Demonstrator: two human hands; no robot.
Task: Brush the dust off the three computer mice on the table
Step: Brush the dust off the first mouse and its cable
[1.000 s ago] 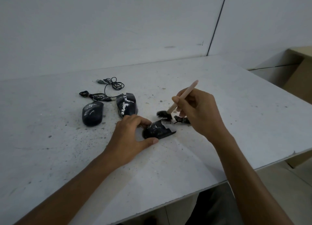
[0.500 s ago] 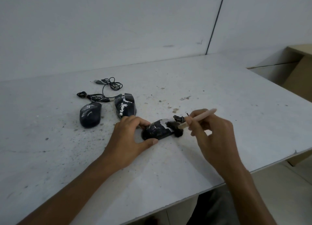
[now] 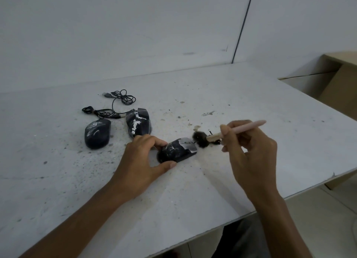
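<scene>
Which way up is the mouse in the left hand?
Right way up: the mouse shows its scroll wheel on top and lies on the table.

A: Anybody making out a brand or a number anywhere here?
B: Nope, I'm not reading any text. The near mouse, middle mouse and left mouse are only showing white smears, no lettering, and the worktop is just showing specks.
</scene>
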